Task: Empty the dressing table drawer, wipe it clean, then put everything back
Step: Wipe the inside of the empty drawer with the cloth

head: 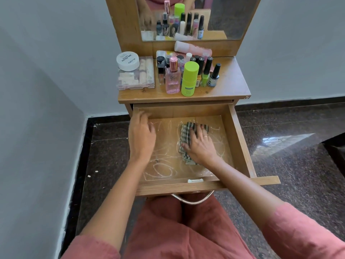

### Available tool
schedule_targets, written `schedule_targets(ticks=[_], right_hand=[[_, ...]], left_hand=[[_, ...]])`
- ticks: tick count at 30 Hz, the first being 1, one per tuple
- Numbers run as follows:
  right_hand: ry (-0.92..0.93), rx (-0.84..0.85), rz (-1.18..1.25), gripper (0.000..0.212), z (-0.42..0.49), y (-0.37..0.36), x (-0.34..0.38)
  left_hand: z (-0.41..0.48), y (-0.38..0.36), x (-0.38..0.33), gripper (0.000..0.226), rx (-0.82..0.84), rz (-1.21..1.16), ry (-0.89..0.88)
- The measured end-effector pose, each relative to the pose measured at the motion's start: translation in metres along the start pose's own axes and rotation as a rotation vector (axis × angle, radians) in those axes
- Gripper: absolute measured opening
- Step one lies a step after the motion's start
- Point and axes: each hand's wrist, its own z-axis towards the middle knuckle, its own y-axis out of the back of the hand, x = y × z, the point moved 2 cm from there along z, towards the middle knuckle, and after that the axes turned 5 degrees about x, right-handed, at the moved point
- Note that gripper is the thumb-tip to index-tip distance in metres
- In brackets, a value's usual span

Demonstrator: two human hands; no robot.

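drawer (238, 139) pulled out under counter (230, 81). right hand (199, 144) flat, fingers spread, pressing checked cloth (185, 130) on drawer floor, right of centre. left hand (141, 135) relaxed, holding nothing, by drawer's left wall. cosmetics (189, 77) on counter.

Soft, even daylight fills the scene, bright and without harsh shadows. A pale window-shaped glare lies on the polished floor (285, 143) off the right edge of the bench (231, 81) (the only strong reflection). The left hand (141, 135) is motion-blurred at its fingers (142, 116); elsewhere focus is crisp. The mirror (224, 19) looks hazy. Wall and floor lines bow toward the frame's edges.
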Motion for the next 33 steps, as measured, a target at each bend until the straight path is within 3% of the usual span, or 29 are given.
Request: schedule_targets(ticks=[3,6,13,21,33], right_hand=[[-0.038,0.136,-0.03,0.085,0.005,-0.012,0.004],[-0.06,0.173,0.001,0.08,0.009,-0.018,0.004],[-0.122,0.087,0.076,0.067,0.021,-0.01,-0.012],[-0.181,-0.064,0.22,0.064,0.035,-0.004,-0.011],[-0.047,-0.168,0.242,0.056,0.052,-0.017,0.05]], left_hand=[[0.001,0.004,0.022,0.037,-0.011,0.068,0.048],[-0.002,0.0,0.033,0.045,0.127,0.005,0.162],[-0.005,-0.004,0.038,0.048,0.253,-0.021,0.124],[-0.007,-0.008,0.04,0.048,0.233,0.052,0.106],[-0.006,-0.011,0.044,0.047,0.206,0.082,0.084]])
